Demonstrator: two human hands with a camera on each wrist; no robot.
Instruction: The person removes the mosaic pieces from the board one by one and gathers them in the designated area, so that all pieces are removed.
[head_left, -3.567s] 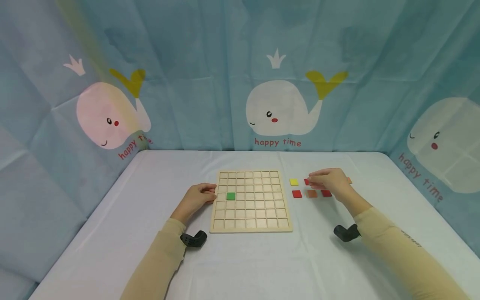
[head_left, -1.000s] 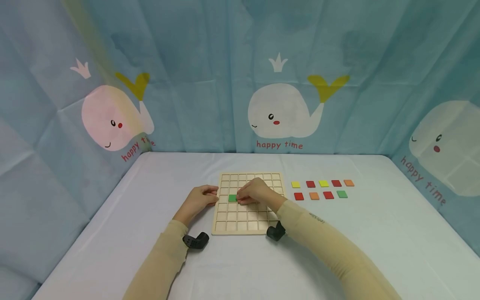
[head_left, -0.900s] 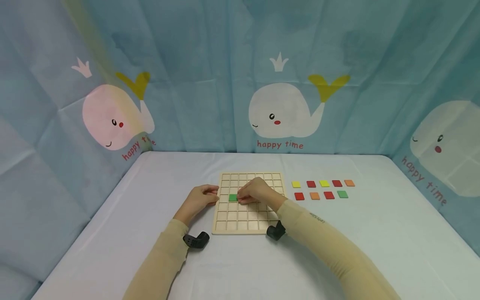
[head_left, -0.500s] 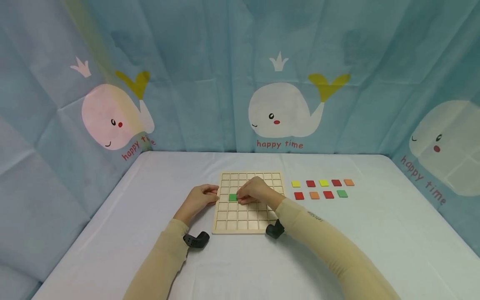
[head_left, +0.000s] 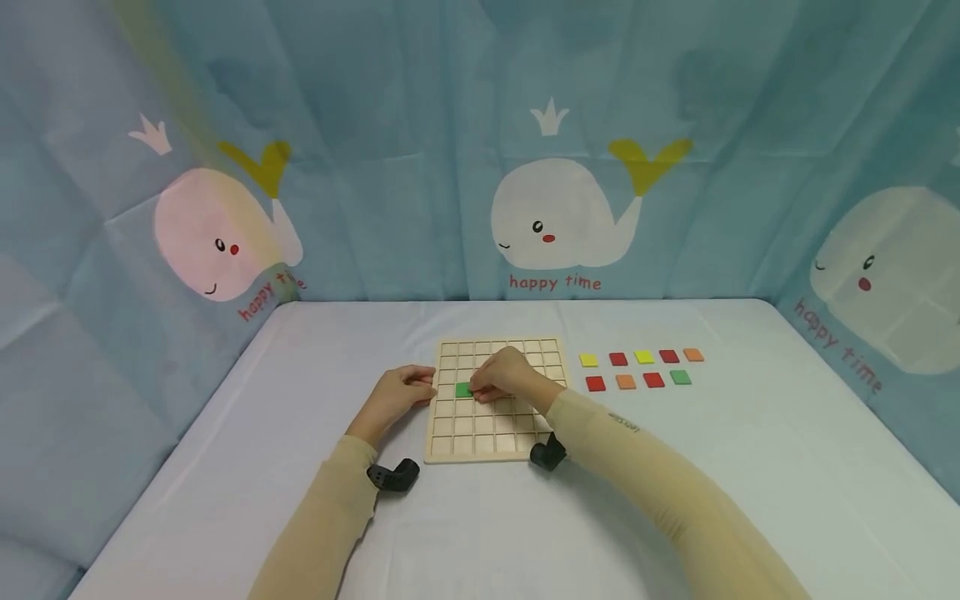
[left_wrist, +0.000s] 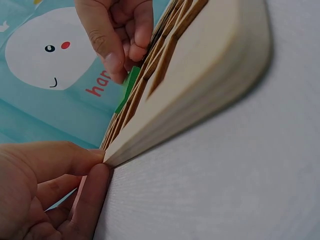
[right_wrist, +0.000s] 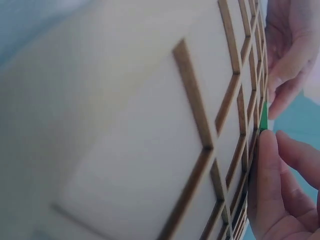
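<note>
A wooden grid board (head_left: pixel 502 458) lies on the white table. One green square tile (head_left: pixel 463 389) shows in a cell left of its middle. My left hand (head_left: pixel 396 396) pinches the board's left edge between thumb and finger, clearer in the left wrist view at the board's edge (left_wrist: pixel 165 127). My right hand (head_left: pixel 508 375) reaches over the board with fingers curled, and its fingertips pinch at the green tile. In the left wrist view the green tile (left_wrist: pixel 128 90) stands slightly proud of the grid. My right fingers hide the neighbouring cell.
Right of the board lie two rows of loose square tiles: yellow (head_left: pixel 588 360), red (head_left: pixel 618 359) and orange (head_left: pixel 693 354) ones, plus a green one (head_left: pixel 680 377). A blue curtain (head_left: pixel 420 125) with printed whales hangs behind the table.
From above the loose tiles, my right hand has moved left onto the board beside the green tile, where it has stayed for the last second. My left hand keeps its place at the edge.
</note>
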